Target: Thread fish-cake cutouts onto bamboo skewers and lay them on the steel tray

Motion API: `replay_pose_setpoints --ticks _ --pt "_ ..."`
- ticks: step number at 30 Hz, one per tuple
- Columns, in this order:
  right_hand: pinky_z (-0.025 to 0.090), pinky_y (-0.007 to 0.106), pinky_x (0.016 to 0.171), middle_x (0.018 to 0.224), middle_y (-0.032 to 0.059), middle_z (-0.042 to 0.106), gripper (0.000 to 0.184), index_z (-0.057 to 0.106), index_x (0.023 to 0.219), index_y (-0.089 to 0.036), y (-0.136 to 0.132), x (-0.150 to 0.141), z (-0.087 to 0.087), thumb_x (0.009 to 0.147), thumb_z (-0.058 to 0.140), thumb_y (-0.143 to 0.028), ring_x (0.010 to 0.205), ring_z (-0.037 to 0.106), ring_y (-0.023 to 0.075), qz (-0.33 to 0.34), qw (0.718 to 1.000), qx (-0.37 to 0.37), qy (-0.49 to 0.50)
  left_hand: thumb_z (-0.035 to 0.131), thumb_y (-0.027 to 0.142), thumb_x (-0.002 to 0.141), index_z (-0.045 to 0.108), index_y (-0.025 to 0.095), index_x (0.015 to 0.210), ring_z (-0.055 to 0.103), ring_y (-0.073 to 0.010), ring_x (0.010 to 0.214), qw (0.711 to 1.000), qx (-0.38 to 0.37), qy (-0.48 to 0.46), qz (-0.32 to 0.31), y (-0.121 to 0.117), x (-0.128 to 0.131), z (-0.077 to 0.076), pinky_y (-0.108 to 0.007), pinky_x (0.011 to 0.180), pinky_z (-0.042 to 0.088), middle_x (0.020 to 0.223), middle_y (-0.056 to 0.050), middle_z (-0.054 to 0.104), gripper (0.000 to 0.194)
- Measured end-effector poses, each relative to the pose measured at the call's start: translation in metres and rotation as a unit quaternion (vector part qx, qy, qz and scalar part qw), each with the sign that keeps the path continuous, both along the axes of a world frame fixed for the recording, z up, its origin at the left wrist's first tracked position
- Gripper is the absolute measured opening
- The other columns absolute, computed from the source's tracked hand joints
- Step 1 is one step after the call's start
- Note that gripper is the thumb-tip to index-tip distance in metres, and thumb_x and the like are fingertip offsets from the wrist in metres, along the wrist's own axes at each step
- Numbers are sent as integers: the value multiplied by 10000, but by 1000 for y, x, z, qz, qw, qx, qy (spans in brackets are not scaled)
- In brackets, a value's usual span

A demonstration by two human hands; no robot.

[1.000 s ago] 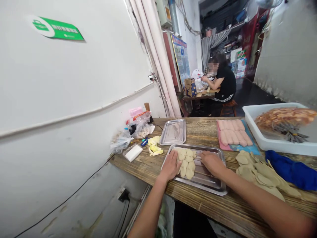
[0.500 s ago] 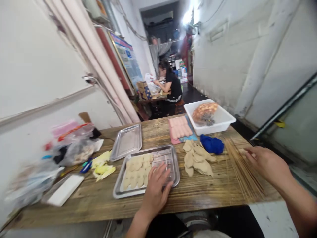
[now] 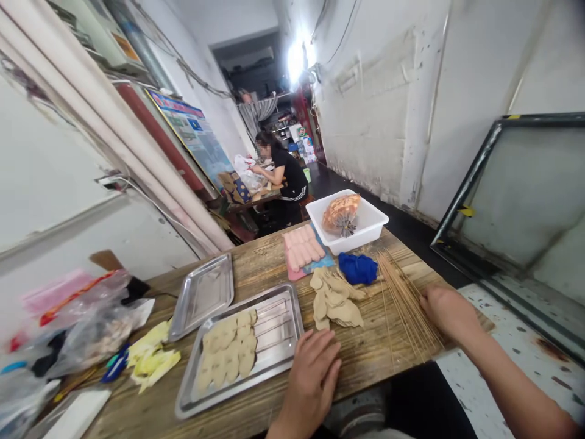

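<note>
My left hand (image 3: 316,372) lies flat and open on the wooden table (image 3: 370,360), just right of a steel tray (image 3: 278,341) that holds several pale flat slices (image 3: 228,352). My right hand (image 3: 450,314) rests on the spread of thin bamboo skewers (image 3: 404,302) near the table's right edge; its fingers curl onto them, and I cannot see whether it grips any. A loose pile of the same pale slices (image 3: 336,297) lies between my two hands.
An empty steel tray (image 3: 203,292), pink sausages on a mat (image 3: 301,249), a blue cloth (image 3: 358,268) and a white tub (image 3: 347,222) stand further back. Plastic bags (image 3: 86,323) and yellow scraps (image 3: 153,356) crowd the left. Another person sits at a far table (image 3: 286,174).
The view has swung right. My left hand slid off the slice tray onto the bare table. My right hand came down onto the skewers.
</note>
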State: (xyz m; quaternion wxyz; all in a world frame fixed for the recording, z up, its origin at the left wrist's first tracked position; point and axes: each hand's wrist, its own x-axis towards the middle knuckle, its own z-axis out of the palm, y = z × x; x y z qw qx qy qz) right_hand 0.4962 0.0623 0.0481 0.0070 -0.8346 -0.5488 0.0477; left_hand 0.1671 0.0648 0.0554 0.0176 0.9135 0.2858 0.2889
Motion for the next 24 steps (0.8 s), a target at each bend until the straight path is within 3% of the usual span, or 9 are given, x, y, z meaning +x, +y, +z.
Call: replay_pose_setpoints --ticks 4,9,16,24 --pt "506 338 707 951 48 637 218 598 987 -124 6 -3 1 868 538 -297 794 623 148 -14 999 -39 -3 524 109 773 483 209 1178 459 -208 1178 1000 -5 -16 -3 -2 1 -4 -432 982 410 1202 -103 552 419" --pt "502 336 710 932 42 642 205 607 950 -128 9 -5 6 869 535 -302 791 621 144 -15 999 -41 10 497 115 789 496 216 1177 478 -217 1162 999 -24 -27 -4 -1 4 -6 -427 954 442 1201 -110 555 401" --pt "411 270 528 632 27 643 197 590 636 -182 -3 -1 22 804 509 -247 607 604 166 -24 996 46 72 498 118 792 496 212 1182 500 -210 1138 998 -30 -45 -10 1 7 -5 -408 938 458 1192 -114 562 401" --pt "434 231 510 566 -30 631 130 557 699 -256 -42 -36 31 763 475 -334 510 589 142 76 964 148 207 477 150 820 550 219 1140 581 -181 1004 987 -103 -125 -17 3 23 11 -351 854 496 1094 -95 628 336"
